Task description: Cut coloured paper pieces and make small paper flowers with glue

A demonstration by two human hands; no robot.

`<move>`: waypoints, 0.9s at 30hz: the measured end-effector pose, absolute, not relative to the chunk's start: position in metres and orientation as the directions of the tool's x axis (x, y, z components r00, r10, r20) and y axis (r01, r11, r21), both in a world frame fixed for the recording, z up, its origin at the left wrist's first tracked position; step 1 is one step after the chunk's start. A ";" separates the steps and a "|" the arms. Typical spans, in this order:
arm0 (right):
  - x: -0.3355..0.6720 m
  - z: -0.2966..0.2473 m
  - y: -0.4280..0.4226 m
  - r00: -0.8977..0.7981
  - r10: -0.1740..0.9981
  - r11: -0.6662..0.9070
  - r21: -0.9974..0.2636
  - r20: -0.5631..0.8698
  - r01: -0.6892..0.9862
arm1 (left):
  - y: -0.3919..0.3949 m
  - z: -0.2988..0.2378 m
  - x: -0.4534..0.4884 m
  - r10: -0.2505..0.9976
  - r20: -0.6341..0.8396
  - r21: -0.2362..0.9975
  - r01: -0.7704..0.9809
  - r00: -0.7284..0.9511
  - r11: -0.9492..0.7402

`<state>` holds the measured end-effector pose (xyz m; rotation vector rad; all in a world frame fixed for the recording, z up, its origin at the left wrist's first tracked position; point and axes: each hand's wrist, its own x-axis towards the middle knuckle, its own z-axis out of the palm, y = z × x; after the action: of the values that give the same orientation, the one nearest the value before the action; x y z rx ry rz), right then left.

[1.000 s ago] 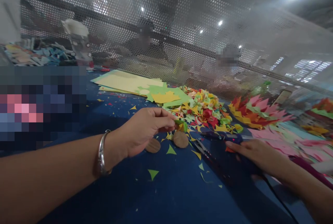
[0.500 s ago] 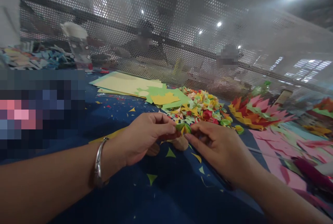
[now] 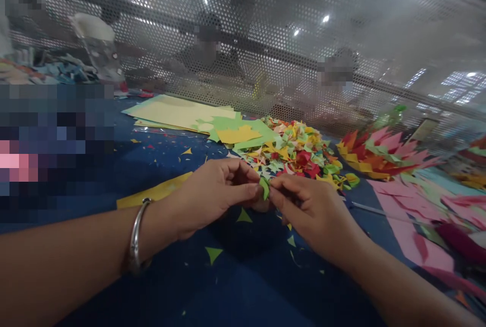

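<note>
A small folded green paper piece (image 3: 265, 188) is pinched between the fingertips of my two hands, just above the dark blue table (image 3: 250, 286). My left hand (image 3: 230, 188), with a silver bangle at the wrist, grips it from the left. From the right, my right hand (image 3: 307, 200) holds its other edge between thumb and forefinger. Beyond my fingers lies a heap of small cut paper pieces (image 3: 299, 147) in red, yellow, green and white. Green paper scraps (image 3: 213, 254) lie on the table below my hands. A yellow paper strip (image 3: 152, 191) sits behind my left forearm.
Yellow and green paper sheets (image 3: 182, 109) are stacked at the back. On the right stand layered paper flowers (image 3: 379, 152), with pink paper strips (image 3: 402, 215) in front. A plastic cup (image 3: 98, 48) is at back left. Behind a perforated metal screen (image 3: 258, 23), people are dimly visible.
The green paper has been turned in my fingers: its yellow inner part showed before, and now a narrow green side faces me. The camera view has shifted slightly.
</note>
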<state>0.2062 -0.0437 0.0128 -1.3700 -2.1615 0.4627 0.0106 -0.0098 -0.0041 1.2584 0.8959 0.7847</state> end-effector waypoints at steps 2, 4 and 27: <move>0.207 0.011 -0.044 -0.335 0.914 0.404 -0.584 0.228 0.704 | -0.011 -0.004 0.011 0.877 -0.105 0.994 0.035 0.468 0.100; 0.208 0.011 -0.044 -0.326 0.924 0.377 -0.622 0.200 0.687 | -0.012 -0.004 0.010 0.875 -0.084 0.996 0.079 0.476 0.053; 0.210 0.005 -0.044 -0.266 0.948 0.314 -0.637 0.174 0.704 | -0.004 -0.003 0.004 0.849 0.152 0.873 0.334 0.506 -0.355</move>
<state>0.2101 -0.0443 0.0052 -1.4556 -2.0541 0.6028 0.0035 -0.0041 -0.0032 1.9159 0.9751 0.7798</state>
